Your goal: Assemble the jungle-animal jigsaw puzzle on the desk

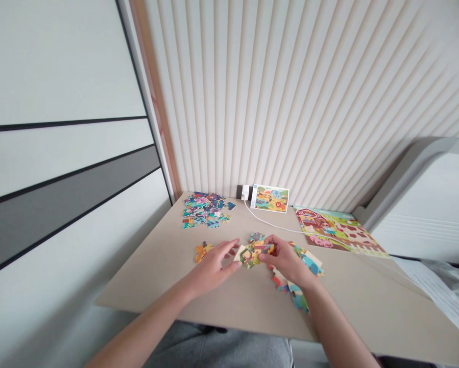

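My right hand (285, 259) pinches a yellow and purple jigsaw puzzle piece (265, 249) between thumb and fingers, above other colourful pieces. Facing it, my left hand (213, 266) has thumb and fingers spread, their tips beside a pale and green puzzle piece (245, 255); whether the thumb touches that piece is hard to see. Orange puzzle pieces (202, 250) lie just left of my left hand. More loose pieces (309, 262) lie around and partly beneath my right hand and forearm.
A pile of dark blue and teal puzzle pieces (206, 208) lies at the back left of the table (156, 276). An animal picture card (270, 198) leans at the wall by a white charger (245, 192). Its cable crosses a farm puzzle (334, 230) at the right.
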### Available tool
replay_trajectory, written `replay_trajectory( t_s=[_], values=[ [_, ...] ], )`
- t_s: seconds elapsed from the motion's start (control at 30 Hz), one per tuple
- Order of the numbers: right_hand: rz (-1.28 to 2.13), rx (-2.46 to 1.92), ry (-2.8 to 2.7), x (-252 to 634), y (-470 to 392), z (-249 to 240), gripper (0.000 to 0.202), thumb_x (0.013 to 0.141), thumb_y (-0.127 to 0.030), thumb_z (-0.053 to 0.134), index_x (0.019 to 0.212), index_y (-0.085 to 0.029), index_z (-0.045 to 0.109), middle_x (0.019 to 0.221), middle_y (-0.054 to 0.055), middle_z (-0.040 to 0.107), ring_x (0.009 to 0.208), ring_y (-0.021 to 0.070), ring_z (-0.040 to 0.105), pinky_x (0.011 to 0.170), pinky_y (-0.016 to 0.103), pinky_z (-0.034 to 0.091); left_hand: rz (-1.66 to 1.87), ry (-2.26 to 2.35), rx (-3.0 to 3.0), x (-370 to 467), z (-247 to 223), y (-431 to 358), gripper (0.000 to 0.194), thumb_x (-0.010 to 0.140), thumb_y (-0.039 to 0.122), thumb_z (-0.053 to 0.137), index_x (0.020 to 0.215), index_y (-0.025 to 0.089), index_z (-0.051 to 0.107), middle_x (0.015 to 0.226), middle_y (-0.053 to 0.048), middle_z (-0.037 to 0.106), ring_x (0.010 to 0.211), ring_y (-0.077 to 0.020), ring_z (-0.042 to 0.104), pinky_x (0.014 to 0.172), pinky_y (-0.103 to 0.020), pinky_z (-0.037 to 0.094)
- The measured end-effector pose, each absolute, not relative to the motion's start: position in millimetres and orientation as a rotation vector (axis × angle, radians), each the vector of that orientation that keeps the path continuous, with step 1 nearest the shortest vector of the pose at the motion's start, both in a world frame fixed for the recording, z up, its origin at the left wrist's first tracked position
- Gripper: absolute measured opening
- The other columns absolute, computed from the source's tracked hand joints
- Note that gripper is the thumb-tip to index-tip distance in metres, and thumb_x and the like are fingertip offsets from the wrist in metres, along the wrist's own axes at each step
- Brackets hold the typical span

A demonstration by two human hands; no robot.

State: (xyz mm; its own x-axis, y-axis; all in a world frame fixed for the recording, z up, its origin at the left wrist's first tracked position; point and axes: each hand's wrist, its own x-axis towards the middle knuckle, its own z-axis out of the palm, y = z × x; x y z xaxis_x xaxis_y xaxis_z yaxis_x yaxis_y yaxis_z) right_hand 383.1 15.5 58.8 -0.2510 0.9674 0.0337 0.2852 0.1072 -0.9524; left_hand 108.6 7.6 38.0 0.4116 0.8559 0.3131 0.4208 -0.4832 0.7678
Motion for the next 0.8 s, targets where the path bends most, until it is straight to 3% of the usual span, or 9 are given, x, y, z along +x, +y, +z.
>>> replay_trajectory(
  t_s=[0.1, 0.2, 0.37, 0.47, 0.57, 0.63, 0.73, 0.8],
  values=[
    [0.973, -1.324, -1.705, 366, -7, 44, 0.031, 0.086, -0.041, 0.072, 0.110, -0.024, 0.060, 0.090, 0.001, 0.072, 0.076, 0.0194, 0.065, 0.068, 0.031, 0.051, 0.961, 1.082, 1.988, 129, 32, 1, 0.047, 0.094, 0.030, 0.066, 0.142, 0.030, 0.063, 0.128, -0.007, 0.074, 0.108, -0.0278, 0.072, 0.096, -0.039, 0.056],
    [0.816, -1.391, -1.756, 359, -26, 34, 0.044, 0.090, -0.032, 0.065, 0.133, -0.028, 0.058, 0.107, 0.004, 0.076, 0.087, 0.0229, 0.070, 0.081, 0.038, 0.055, 0.965, 1.125, 1.934, 129, 20, -3, 0.046, 0.092, 0.025, 0.066, 0.137, 0.028, 0.066, 0.115, -0.007, 0.077, 0.094, -0.0265, 0.074, 0.090, -0.040, 0.058],
    [0.657, -1.452, -1.826, 358, -34, 26, 0.046, 0.090, -0.030, 0.064, 0.136, -0.028, 0.062, 0.126, 0.008, 0.073, 0.113, 0.0289, 0.069, 0.100, 0.046, 0.053, 1.008, 1.129, 1.899, 119, 1, -8, 0.064, 0.085, 0.015, 0.065, 0.148, 0.028, 0.057, 0.142, -0.010, 0.064, 0.125, -0.0292, 0.064, 0.105, -0.044, 0.053],
    [0.619, -1.463, -1.842, 357, -33, 22, 0.045, 0.090, -0.032, 0.064, 0.135, -0.028, 0.064, 0.130, 0.009, 0.072, 0.119, 0.0297, 0.067, 0.104, 0.048, 0.052, 1.018, 1.096, 1.880, 117, -5, -10, 0.068, 0.086, 0.015, 0.065, 0.151, 0.030, 0.054, 0.146, -0.010, 0.060, 0.129, -0.0287, 0.062, 0.106, -0.044, 0.054],
    [0.610, -1.471, -1.832, 357, -34, 20, 0.049, 0.091, -0.034, 0.065, 0.140, -0.028, 0.061, 0.130, 0.009, 0.072, 0.118, 0.0307, 0.067, 0.103, 0.049, 0.052, 1.034, 1.083, 1.850, 117, -6, -10, 0.067, 0.088, 0.018, 0.065, 0.152, 0.031, 0.052, 0.146, -0.011, 0.057, 0.130, -0.0286, 0.061, 0.104, -0.044, 0.056],
    [0.594, -1.468, -1.820, 357, -36, 20, 0.050, 0.093, -0.035, 0.062, 0.143, -0.028, 0.060, 0.126, 0.009, 0.072, 0.113, 0.0305, 0.068, 0.100, 0.048, 0.052, 1.037, 1.079, 1.827, 116, -6, -11, 0.057, 0.088, 0.020, 0.066, 0.144, 0.029, 0.060, 0.142, -0.011, 0.059, 0.128, -0.0286, 0.062, 0.101, -0.043, 0.058],
    [0.602, -1.491, -1.770, 359, -39, 23, 0.047, 0.099, -0.038, 0.053, 0.143, -0.026, 0.060, 0.109, 0.008, 0.075, 0.091, 0.0264, 0.070, 0.086, 0.042, 0.055, 1.014, 1.078, 1.785, 113, -5, -12, 0.039, 0.089, 0.025, 0.068, 0.128, 0.025, 0.069, 0.128, -0.011, 0.067, 0.112, -0.0269, 0.069, 0.096, -0.040, 0.059],
    [0.636, -1.517, -1.711, 360, -41, 26, 0.047, 0.100, -0.041, 0.051, 0.142, -0.024, 0.060, 0.096, 0.006, 0.075, 0.076, 0.0235, 0.066, 0.073, 0.037, 0.054, 0.987, 1.073, 1.749, 110, -4, -13, 0.036, 0.092, 0.030, 0.068, 0.128, 0.024, 0.068, 0.117, -0.009, 0.073, 0.100, -0.0245, 0.072, 0.090, -0.037, 0.060]
  ],
)
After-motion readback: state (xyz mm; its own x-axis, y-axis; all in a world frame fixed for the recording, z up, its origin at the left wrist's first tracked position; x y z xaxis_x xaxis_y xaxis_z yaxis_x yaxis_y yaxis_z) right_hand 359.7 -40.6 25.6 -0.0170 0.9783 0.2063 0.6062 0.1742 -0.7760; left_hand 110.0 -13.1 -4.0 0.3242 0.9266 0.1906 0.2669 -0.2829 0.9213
